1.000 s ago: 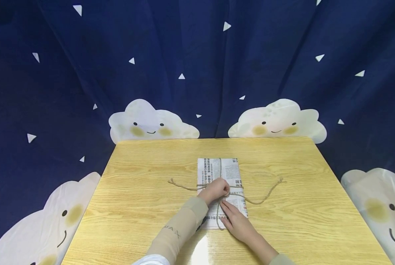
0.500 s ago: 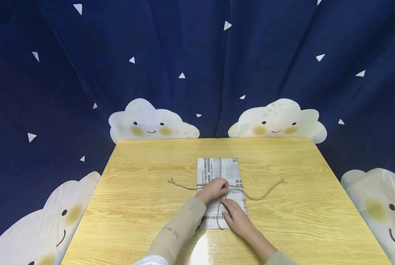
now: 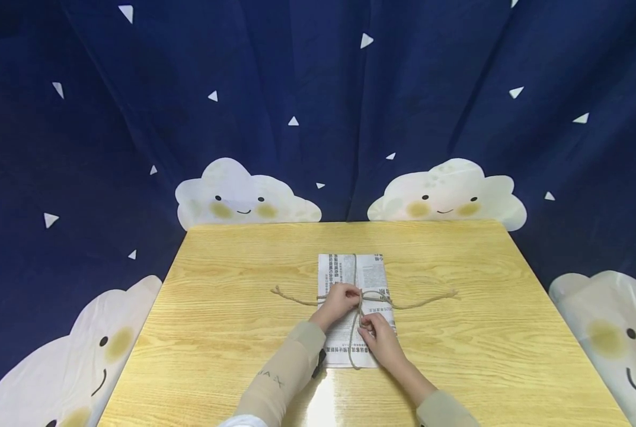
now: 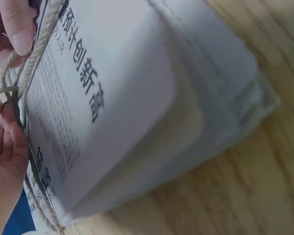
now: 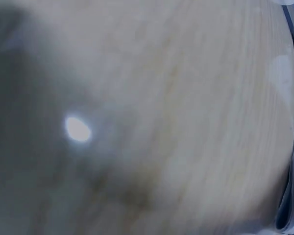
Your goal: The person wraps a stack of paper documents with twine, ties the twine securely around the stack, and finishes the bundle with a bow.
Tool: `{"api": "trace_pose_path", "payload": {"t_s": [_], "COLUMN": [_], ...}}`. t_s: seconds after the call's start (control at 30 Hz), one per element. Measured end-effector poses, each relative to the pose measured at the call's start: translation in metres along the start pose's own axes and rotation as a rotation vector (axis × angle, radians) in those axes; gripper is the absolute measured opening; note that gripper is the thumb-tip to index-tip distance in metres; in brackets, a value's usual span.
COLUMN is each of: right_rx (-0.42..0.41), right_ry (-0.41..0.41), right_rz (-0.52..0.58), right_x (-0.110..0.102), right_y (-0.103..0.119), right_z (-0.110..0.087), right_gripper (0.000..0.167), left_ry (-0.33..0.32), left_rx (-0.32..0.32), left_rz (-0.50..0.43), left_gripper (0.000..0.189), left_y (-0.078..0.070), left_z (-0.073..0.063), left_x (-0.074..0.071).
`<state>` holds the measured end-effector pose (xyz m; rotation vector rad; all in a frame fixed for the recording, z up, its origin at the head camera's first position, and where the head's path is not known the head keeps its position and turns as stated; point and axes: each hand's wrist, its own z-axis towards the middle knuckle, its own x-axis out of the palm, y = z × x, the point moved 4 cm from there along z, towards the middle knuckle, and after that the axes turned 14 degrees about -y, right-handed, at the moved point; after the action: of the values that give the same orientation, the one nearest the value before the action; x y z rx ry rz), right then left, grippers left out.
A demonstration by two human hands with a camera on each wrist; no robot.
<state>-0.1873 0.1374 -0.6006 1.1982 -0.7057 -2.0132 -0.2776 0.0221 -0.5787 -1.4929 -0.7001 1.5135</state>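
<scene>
A flat newspaper-wrapped package (image 3: 344, 347) lies on the wooden table in the head view, with twine (image 3: 354, 270) crossing it lengthwise and sideways. Over its middle, my left hand (image 3: 339, 303) pinches the twine at the crossing between thumb and fingers. Just nearer to me and to the right, my right hand (image 3: 384, 341) pinches a strand running down from the crossing. A small twine loop shows right of the left fingertips. In the left wrist view, both hands meet at twine (image 4: 39, 46) along the left edge, beside the package's folded paper end (image 4: 186, 112).
Loose twine ends spread left and right over the wooden table (image 3: 232, 261). A dark blue curtain (image 3: 275, 71) with white clouds hangs behind it. The right wrist view is mostly blurred tabletop (image 5: 186, 98), with the package's edge (image 5: 289, 196) at the right.
Both hands shift slightly, and the left fingers open out from a tighter curl. The right fingers curl in to pinch the twine. A loop appears at the crossing, and the right-hand strand straightens.
</scene>
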Motion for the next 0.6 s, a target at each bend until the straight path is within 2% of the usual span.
{"api": "trace_pose_path", "payload": {"t_s": [0.13,0.23,0.47,0.6], "right_rx": [0.096,0.185,0.371,0.495], "right_ry": [0.000,-0.014,-0.059,-0.060], "right_rz": [0.013,0.050,0.221,0.306], "right_x": [0.000,-0.004,-0.017,-0.019], "right_y": [-0.003,-0.005,-0.009,-0.016], "right_z": [0.007,0.016,0.041,0.054], "right_gripper": [0.008,0.005,0.011,0.017], "left_ry": [-0.049,-0.088,-0.222,-0.282], "left_rx": [-0.077,-0.107,-0.085,-0.107], "left_rz": [-0.078,-0.114,-0.092,-0.086], "left_gripper": [0.010,0.009,0.007,0.009], "left_y": [0.006,0.007,0.007,0.008], "left_z": [0.001,0.001,0.000,-0.003], "left_x": [-0.005,-0.009,-0.022,-0.029]}}
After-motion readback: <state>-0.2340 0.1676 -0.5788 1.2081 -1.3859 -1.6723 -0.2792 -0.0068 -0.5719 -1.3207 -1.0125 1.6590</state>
